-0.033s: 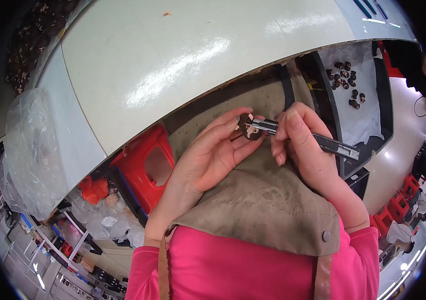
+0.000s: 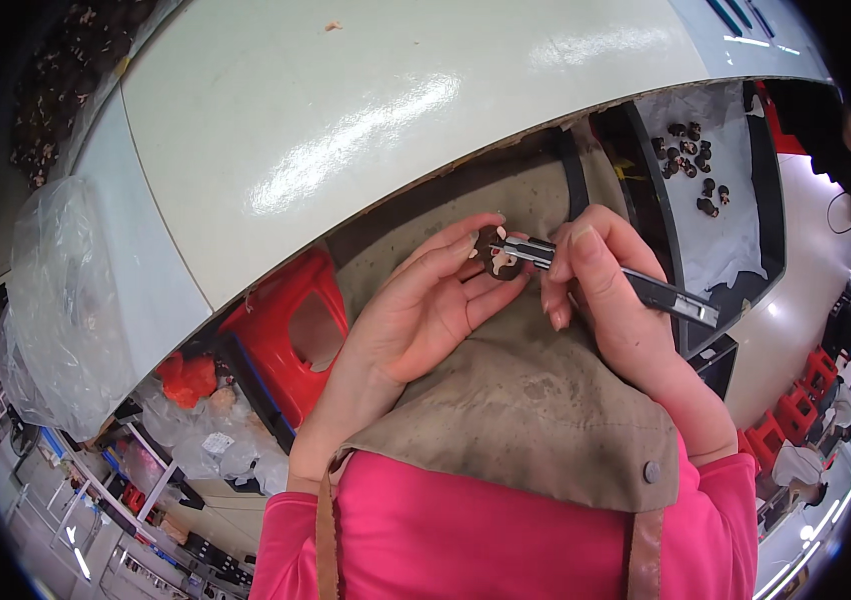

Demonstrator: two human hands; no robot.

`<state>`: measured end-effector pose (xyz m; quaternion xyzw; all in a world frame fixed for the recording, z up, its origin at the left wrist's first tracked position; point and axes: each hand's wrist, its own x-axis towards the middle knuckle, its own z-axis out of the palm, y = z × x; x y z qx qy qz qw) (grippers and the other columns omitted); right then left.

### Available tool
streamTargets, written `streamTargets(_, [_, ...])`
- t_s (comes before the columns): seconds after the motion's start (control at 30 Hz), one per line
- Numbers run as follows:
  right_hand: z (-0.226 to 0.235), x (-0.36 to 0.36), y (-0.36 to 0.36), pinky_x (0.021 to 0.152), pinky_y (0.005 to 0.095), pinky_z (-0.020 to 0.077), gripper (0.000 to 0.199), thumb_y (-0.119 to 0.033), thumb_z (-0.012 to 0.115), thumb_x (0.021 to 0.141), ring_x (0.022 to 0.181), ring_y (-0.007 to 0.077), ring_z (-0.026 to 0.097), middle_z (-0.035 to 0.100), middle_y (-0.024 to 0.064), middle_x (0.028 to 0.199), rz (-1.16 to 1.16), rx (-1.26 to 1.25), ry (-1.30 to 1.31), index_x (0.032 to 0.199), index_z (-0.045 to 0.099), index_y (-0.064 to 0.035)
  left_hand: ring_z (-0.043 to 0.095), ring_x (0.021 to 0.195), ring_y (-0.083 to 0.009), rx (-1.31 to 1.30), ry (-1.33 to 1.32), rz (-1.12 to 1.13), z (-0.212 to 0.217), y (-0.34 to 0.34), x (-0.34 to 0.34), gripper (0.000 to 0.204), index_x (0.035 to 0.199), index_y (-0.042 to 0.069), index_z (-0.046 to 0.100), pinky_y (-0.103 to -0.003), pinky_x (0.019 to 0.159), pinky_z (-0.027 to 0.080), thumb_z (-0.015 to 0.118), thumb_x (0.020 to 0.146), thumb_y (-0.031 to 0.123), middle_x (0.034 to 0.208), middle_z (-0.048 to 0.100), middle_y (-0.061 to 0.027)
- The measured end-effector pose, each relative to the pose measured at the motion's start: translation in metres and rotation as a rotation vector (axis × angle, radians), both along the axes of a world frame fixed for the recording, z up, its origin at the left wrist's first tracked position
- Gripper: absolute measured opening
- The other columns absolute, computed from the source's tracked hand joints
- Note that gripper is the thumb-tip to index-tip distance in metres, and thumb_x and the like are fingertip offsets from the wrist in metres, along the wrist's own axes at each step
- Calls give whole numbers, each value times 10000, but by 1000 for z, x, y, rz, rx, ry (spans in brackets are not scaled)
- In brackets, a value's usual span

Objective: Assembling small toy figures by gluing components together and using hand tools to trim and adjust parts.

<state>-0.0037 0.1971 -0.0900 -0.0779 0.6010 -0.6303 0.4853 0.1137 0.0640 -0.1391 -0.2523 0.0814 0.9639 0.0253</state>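
My left hand (image 2: 411,310) pinches a small dark-brown and pale-pink moulded piece (image 2: 502,262), like a figurine's head, between thumb and fingertips. A dark-grey utility knife (image 2: 661,293) lies in my right hand (image 2: 601,275), gripped between thumb and fingers. Its narrow metal front end rests against, or just over, the pale part of the piece; exactly where the edge meets it is too small to tell. Both hands are over the brown apron (image 2: 526,400) on my lap, just below the table's front edge.
The pale table (image 2: 246,110) curves across the top. To the right, an open drawer (image 2: 681,240) lined with white sheet holds several similar small brown pieces (image 2: 686,150). A red stool (image 2: 296,330) stands left under the table. Clear plastic bags (image 2: 66,310) hang at the far left.
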Motion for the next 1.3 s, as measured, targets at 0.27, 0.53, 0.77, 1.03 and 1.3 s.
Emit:
streamTargets(0.27, [2,0,2,570,227,399,217,-228,561,898,608,71,460,541,19,701,158,-47,427,801,548,-34,552,1075,-251,30,18,-34,1,-7,2,355,1257,8,418,-339,928,461,447,933,150,1158,545,-154])
streamTargets(0.53, [-1,1,2,577,240,403,209,-209,574,887,608,92,469,547,42,691,185,-52,460,801,548,-20,513,1125,-268,-74,-16,-82,3,-7,2,391,1267,1,410,-379,963,431,444,910,158,1227,492,-205])
streamTargets(0.77, [-1,-1,1,504,200,341,299,-293,474,937,550,57,429,516,35,677,209,15,383,768,476,-46,537,1103,-234,1,38,-69,-5,-7,3,382,1289,-3,399,-345,951,439,426,945,161,1186,534,-166])
streamTargets(1.03, [-17,1,0,446,170,275,335,-375,470,932,468,36,350,518,45,666,36,14,17,790,462,-72,537,1095,-211,80,80,-63,-16,-6,4,402,1308,12,381,-346,944,445,429,944,176,1175,540,-146])
streamTargets(1.3, [-20,1,-2,433,174,251,305,-342,472,939,464,23,331,545,42,659,-41,-15,-200,803,500,-70,504,1143,-245,132,129,-61,-24,-6,7,440,1334,22,347,-366,981,410,434,931,176,1231,501,-158])
